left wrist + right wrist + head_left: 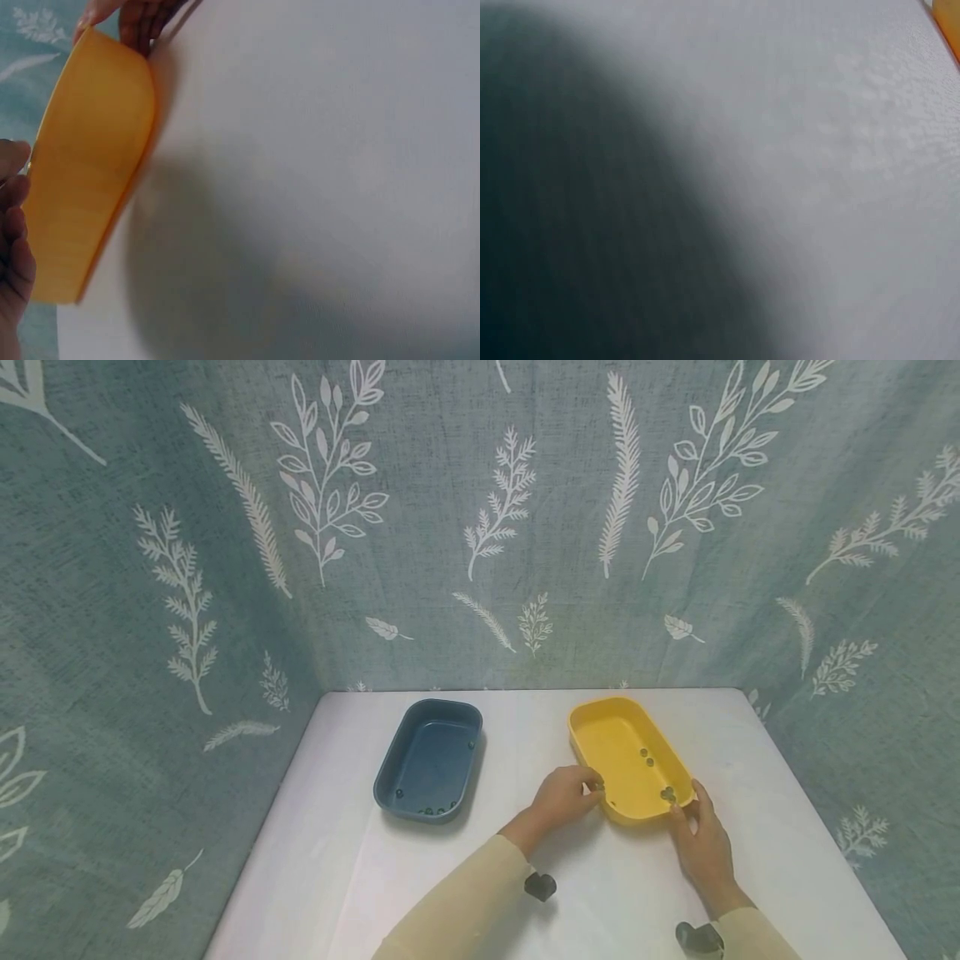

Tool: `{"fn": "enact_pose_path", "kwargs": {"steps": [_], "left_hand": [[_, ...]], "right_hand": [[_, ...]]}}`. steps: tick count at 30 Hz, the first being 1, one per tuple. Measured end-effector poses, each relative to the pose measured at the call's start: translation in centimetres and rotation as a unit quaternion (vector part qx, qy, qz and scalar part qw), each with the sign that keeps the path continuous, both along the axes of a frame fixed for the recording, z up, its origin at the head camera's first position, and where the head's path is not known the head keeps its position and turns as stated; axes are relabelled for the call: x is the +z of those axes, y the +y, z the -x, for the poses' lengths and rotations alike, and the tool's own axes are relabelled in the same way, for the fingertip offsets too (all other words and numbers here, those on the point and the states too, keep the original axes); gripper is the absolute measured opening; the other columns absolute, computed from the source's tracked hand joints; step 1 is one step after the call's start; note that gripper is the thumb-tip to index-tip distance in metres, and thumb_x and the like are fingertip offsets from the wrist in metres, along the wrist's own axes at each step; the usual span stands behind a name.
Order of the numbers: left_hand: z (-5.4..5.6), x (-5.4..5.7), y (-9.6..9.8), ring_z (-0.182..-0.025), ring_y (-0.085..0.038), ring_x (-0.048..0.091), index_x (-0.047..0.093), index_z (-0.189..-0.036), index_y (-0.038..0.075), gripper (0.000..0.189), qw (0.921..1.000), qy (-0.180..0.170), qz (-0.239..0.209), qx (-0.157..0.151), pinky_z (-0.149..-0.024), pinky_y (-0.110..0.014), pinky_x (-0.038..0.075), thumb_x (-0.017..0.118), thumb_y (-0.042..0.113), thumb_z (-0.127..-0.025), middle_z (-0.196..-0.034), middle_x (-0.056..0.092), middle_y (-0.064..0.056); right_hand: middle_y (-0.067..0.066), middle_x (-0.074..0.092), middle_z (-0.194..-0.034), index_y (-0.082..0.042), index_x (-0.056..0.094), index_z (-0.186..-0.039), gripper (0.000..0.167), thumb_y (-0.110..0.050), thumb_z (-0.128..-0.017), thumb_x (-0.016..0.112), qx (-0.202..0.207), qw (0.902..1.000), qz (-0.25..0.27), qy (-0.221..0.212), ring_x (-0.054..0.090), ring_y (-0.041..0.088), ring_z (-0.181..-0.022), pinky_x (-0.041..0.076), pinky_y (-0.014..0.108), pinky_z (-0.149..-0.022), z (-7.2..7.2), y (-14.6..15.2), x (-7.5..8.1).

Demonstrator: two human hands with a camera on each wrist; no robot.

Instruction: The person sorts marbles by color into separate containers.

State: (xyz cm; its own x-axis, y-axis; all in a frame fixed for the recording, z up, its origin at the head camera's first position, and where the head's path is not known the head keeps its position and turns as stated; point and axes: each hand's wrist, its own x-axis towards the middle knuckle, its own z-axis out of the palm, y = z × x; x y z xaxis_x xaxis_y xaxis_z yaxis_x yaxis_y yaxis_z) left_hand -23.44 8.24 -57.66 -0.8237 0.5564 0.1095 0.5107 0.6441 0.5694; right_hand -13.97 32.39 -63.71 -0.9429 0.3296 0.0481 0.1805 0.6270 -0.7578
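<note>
A yellow tray (611, 743) stands on the table's right half with several small round greenish pieces (647, 757), like marbles, inside it. My right hand (705, 843) grips its near right corner, thumb at the rim and fingers along the outside. At the tray's left rim, my left hand (566, 797) pinches a small greenish marble-like piece (601, 787), mostly hidden by the fingertips. The left wrist view shows the left hand's curled fingers (16, 232) beside the tray's outer wall (97, 150). Only a corner of the tray (949, 22) shows in the right wrist view.
A dark blue tray (431, 760) lies to the left, holding several similar small pieces (441, 812) mostly along its near edge. The white table (337, 827) is bordered by a leaf-patterned grey-green cloth (420, 568) at the back and sides.
</note>
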Motion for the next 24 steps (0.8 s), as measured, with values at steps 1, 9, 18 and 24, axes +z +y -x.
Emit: {"fn": "enact_pose_path", "kwargs": {"steps": [1,9,18,24], "left_hand": [[-0.01,0.04,0.08,-0.069,0.002,0.051,0.073,-0.106,0.019,0.019,1.0,-0.004,-0.001,0.0,-0.063,-0.013,0.045,0.07,0.029,-0.09,-0.086,0.063,0.017],[-0.12,0.05,0.47,-0.075,0.002,0.055,0.073,-0.107,0.019,0.021,0.9999,-0.007,0.005,-0.005,-0.07,-0.015,0.047,0.069,0.031,-0.09,-0.086,0.064,0.017],[-0.23,0.21,0.73,-0.075,0.002,0.054,0.074,-0.108,0.019,0.022,0.9998,-0.013,0.012,-0.008,-0.072,-0.015,0.047,0.067,0.032,-0.091,-0.083,0.063,0.019],[-0.3,0.21,0.87,-0.073,0.001,0.054,0.075,-0.108,0.018,0.023,0.9996,-0.006,0.022,-0.015,-0.068,-0.015,0.046,0.067,0.033,-0.092,-0.083,0.063,0.017]], "right_hand": [[0.025,0.034,-0.15,-0.024,0.005,-0.158,0.069,-0.047,-0.103,0.039,0.0,1.0,0.0,0.0,0.027,0.05,-0.136,0.021,0.069,-0.107,0.0,-0.02,0.0],[0.025,0.034,-0.15,-0.023,0.006,-0.158,0.069,-0.047,-0.102,0.039,0.001,1.0,-0.003,0.006,0.027,0.05,-0.136,0.021,0.069,-0.106,0.03,-0.22,-0.06],[0.024,0.035,-0.15,-0.024,0.006,-0.158,0.069,-0.048,-0.102,0.039,-0.002,1.0,-0.004,0.003,0.027,0.049,-0.136,0.021,0.068,-0.107,0.19,-0.18,-0.04],[0.023,0.032,-0.152,-0.024,0.004,-0.158,0.07,-0.05,-0.102,0.038,-0.005,0.9999,0.0,-0.012,0.024,0.048,-0.138,0.019,0.068,-0.108,0.19,-0.36,0.26]]}}
